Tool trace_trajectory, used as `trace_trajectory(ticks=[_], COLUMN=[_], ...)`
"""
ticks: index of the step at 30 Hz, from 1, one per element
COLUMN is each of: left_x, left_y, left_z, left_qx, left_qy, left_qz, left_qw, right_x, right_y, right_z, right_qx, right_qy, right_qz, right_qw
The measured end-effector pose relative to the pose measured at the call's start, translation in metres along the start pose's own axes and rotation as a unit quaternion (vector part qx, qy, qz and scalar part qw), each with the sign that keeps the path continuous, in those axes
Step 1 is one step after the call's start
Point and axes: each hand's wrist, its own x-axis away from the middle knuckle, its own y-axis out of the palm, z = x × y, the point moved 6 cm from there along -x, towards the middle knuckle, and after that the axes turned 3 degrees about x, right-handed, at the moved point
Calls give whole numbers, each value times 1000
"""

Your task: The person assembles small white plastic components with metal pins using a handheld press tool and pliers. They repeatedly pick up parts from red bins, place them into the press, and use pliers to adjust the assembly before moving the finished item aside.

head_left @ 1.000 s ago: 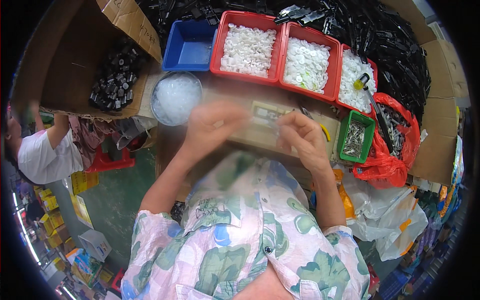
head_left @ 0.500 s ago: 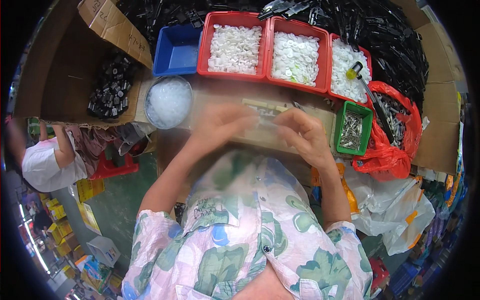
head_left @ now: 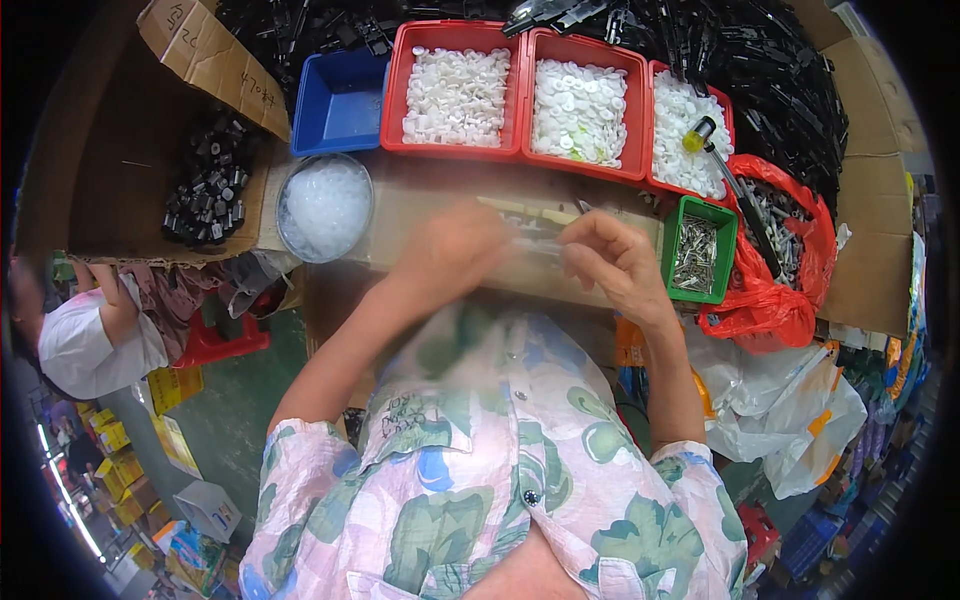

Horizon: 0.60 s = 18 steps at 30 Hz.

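My left hand is smeared by motion over the middle of the bench, so its fingers cannot be made out. My right hand is bent into a pinch just to the right of it; what its fingertips hold is too small and blurred to name. A blurred whitish piece shows in the gap between both hands. Beyond them a cream-coloured strip lies on the bench, with small white bits beside it. A green tray of small metal parts stands to the right of my right hand.
Red bins of small white parts line the back, beside a blue bin. A bowl of clear pieces and a carton of black parts stand left. A yellow-handled screwdriver and red bag are right. Another person sits far left.
My left hand has shifted slightly left relative to my right hand, widening the gap between them. The whole view has slid a little, moving the bins slightly left in the picture.
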Motion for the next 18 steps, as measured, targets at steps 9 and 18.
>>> trace_trajectory(ticks=[9,18], left_x=[-14,-19], left_y=[12,24], left_z=[-7,-11], left_qx=[-36,-51], left_qy=[3,1], left_qz=[21,14], left_qw=[999,999], right_x=[-3,-22], right_y=[-30,-25], right_z=[11,23], right_qx=[105,128], right_qy=[54,2], right_qz=[60,37], right_qw=[991,991])
